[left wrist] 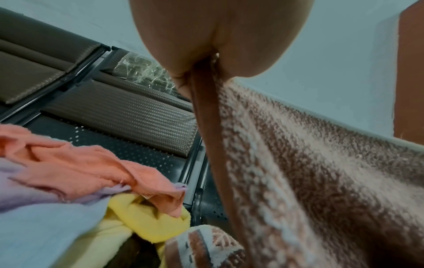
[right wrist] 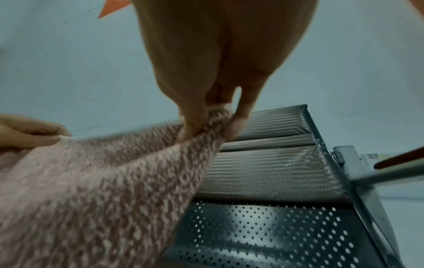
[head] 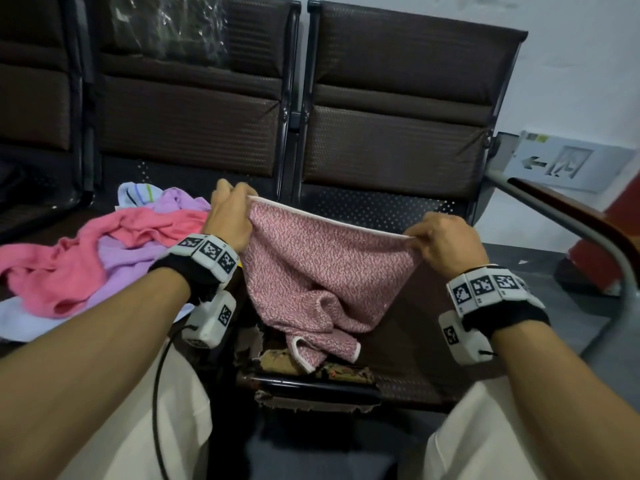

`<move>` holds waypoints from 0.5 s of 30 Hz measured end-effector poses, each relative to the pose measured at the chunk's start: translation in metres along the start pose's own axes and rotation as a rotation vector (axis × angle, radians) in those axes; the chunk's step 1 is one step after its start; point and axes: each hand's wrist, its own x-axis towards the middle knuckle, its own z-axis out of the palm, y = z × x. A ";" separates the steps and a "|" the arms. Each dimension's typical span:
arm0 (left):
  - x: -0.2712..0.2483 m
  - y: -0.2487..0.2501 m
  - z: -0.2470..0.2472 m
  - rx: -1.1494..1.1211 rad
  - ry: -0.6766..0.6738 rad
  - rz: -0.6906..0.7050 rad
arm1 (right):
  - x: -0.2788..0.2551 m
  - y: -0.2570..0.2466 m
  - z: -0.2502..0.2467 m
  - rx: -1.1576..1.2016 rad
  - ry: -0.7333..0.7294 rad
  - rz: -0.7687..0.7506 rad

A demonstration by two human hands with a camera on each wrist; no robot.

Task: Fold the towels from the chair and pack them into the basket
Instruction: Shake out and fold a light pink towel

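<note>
A speckled pink-and-white towel with a white hem hangs stretched between my two hands above the right seat. My left hand pinches its upper left corner; my right hand pinches the upper right corner. The lower corners droop onto the seat's worn front edge. The left wrist view shows the towel falling from my left hand. In the right wrist view my right hand's fingers pinch the towel, with the left hand at the far end. No basket shows.
A heap of towels lies on the left seat: a pink one, a lilac one, a pale blue one, plus a yellow one. Brown padded chair backs stand behind. A metal armrest runs on the right.
</note>
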 end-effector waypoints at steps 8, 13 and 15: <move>0.000 -0.009 0.001 0.032 -0.046 -0.029 | 0.000 0.003 0.010 0.013 0.095 -0.085; 0.001 -0.012 0.000 0.027 -0.015 -0.126 | 0.000 0.006 0.024 0.087 -0.052 0.091; 0.000 -0.012 -0.002 0.033 -0.039 -0.149 | -0.002 0.007 0.028 0.143 -0.126 0.170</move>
